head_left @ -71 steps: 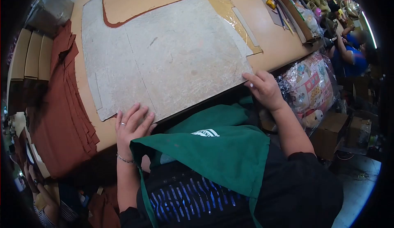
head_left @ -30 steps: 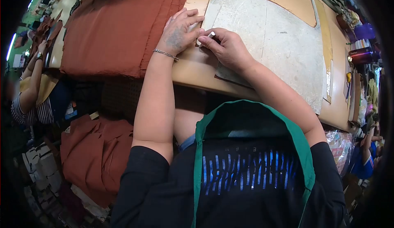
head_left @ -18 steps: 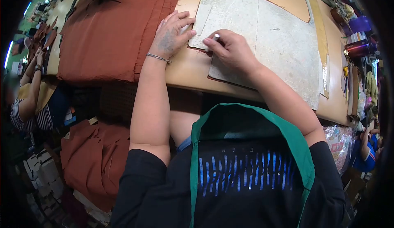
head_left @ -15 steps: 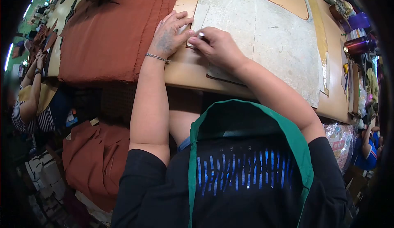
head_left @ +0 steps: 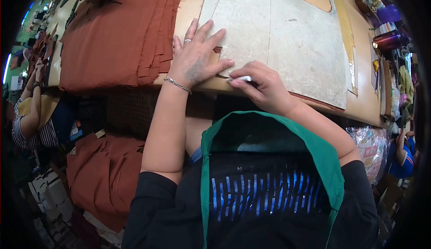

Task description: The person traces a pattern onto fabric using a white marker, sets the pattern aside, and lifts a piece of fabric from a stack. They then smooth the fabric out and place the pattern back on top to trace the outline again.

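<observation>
Grey-white pattern sheet point(head_left: 301, 42) lies flat on the tan table point(head_left: 190, 11), its far end cut off by the top of the frame and part of its near-left edge hidden by both hands. The left hand point(head_left: 200, 58) is open, fingers spread over the sheet's left end, and the palm conceals what lies beneath. The right hand point(head_left: 267, 85) pinches a slim white stick point(head_left: 245, 78); whether this is chalk or a pen is hard to make out, as is whether its tip touches the sheet. Left of them sits stacked rust-red cloth point(head_left: 112, 38), its top cut off.
</observation>
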### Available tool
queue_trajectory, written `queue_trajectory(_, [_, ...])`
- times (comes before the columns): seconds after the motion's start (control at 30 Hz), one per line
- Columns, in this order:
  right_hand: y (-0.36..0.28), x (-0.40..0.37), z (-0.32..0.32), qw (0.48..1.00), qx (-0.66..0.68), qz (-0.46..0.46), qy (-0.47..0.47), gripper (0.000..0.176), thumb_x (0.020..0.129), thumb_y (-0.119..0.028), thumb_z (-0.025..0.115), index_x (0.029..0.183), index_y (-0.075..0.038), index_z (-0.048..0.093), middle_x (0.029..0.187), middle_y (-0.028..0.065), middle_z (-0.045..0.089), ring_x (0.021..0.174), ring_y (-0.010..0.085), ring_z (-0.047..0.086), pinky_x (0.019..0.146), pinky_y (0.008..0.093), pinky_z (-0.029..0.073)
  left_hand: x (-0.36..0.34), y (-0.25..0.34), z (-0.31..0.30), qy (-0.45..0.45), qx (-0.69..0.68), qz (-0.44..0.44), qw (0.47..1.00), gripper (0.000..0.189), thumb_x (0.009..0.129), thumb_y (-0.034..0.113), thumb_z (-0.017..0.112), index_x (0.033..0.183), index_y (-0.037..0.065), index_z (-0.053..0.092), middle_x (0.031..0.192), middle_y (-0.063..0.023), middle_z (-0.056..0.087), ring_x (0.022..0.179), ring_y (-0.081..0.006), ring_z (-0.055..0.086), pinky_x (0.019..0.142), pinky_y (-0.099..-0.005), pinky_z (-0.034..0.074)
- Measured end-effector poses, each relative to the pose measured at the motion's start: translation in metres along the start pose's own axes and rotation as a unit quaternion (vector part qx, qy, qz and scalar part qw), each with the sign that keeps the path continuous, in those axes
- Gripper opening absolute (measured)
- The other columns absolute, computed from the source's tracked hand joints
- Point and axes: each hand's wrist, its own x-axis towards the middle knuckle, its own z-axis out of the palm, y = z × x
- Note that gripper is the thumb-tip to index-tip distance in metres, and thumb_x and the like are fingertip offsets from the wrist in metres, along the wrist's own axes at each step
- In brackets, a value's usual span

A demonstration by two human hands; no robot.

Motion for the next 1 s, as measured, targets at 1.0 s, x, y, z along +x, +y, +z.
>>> queue_trajectory(1.0, [0.032,-0.248,-0.263,0.854,-0.090,0.224,0.460,0.015,0.086,-0.016,0.050,0.082,-0.003,0.055,0.077,0.0004,0.055,0.068,0.0051,0.047,0.061,0.0181,0.037,0.012,0.000,0.004,0.052,-0.119,0.049,0.990,0.056,0.071,0.028,0.064,0.118,0.002,0.045,0.122,-0.0203,0.039,0.114,-0.0313,0.036,0.092,-0.0358,0.031])
